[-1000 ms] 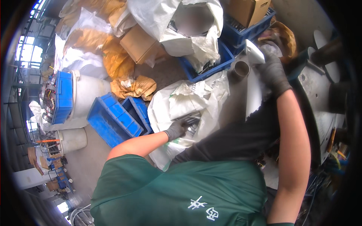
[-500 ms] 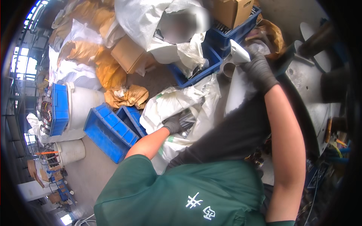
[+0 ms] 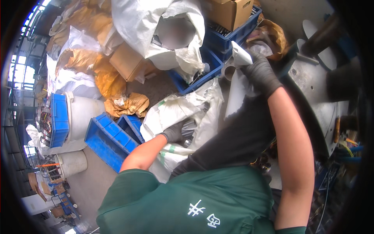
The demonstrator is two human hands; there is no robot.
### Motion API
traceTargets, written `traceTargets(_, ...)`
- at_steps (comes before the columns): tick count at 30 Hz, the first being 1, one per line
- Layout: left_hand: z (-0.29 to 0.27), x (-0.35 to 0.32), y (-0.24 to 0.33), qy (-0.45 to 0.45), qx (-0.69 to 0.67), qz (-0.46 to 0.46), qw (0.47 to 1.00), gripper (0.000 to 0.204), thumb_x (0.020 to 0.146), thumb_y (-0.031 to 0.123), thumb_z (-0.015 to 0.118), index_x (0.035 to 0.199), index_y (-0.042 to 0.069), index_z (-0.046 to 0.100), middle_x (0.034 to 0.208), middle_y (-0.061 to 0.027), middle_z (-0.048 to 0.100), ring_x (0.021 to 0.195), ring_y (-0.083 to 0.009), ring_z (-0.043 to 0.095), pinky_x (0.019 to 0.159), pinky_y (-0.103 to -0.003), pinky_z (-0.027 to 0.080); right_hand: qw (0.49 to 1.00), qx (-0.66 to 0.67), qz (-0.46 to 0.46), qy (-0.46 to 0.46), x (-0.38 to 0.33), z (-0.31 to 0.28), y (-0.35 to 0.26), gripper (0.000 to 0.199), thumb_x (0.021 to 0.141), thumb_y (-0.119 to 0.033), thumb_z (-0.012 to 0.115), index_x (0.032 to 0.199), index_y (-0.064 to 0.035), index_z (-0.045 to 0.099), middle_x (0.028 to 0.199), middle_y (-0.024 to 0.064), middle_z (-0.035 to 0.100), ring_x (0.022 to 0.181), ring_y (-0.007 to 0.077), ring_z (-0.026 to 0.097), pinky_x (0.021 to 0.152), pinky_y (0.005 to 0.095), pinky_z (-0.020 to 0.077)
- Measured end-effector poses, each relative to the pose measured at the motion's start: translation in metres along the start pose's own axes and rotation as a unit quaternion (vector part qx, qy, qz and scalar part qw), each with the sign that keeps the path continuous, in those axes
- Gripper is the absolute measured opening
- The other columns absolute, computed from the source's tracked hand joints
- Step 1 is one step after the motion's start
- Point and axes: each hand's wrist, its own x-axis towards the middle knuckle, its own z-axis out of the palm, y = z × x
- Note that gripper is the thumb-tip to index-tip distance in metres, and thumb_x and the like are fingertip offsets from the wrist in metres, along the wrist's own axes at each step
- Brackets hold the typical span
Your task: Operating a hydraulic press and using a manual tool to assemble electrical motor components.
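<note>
My left hand [image 3: 175,133], in a dark grey glove, reaches into the mouth of a white woven sack [image 3: 163,110]. Shiny metal pieces [image 3: 189,130] lie in the sack right beside its fingers. The fingertips are hidden among them, so their grip cannot be made out. Farther to the right, my right hand [image 3: 261,75], gloved the same way, is closed on a white sheet-like piece [image 3: 241,54] whose curled end sticks out past the fingers. Below that hand, a larger white smooth surface [image 3: 236,95] hangs beside my dark trouser leg.
Blue plastic crates [image 3: 111,140] lie tilted left of the sack. Another blue crate [image 3: 208,76] stands beyond it, near a big white sack [image 3: 136,27] and a cardboard box [image 3: 125,62]. Metal machinery [image 3: 307,84] borders the right side. A white bucket [image 3: 72,162] stands far left.
My left hand has shifted slightly within the sack's mouth among the metal pieces. The right hand keeps its hold on the white piece. The whole view has shifted a little.
</note>
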Motion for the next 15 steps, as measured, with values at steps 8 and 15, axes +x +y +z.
traceTargets(8,-0.078,0.019,0.028,-0.051,0.17,-0.053,0.983,0.098,0.068,0.041,0.084,0.152,0.008,0.046,0.133,-0.0269,0.062,0.122,-0.0406,0.062,0.105,-0.045,0.051,1.0,-0.006,0.016,0.0,-0.005,-0.004,-0.019,0.043,0.088,-0.007,0.071,0.131,-0.0062,0.067,0.116,0.0183,0.073,0.109,0.0289,0.071,0.098,0.0372,0.0534)
traceTargets(15,-0.133,0.094,0.093,0.03,0.108,0.024,0.993,0.097,0.07,0.033,0.087,0.153,0.01,0.042,0.141,-0.0242,0.055,0.128,-0.0401,0.059,0.11,-0.045,0.048,0.999,0.028,0.024,0.023,-0.004,-0.007,-0.003,0.041,0.089,-0.008,0.07,0.129,-0.0041,0.068,0.115,0.0204,0.073,0.109,0.0309,0.071,0.097,0.0378,0.0532)
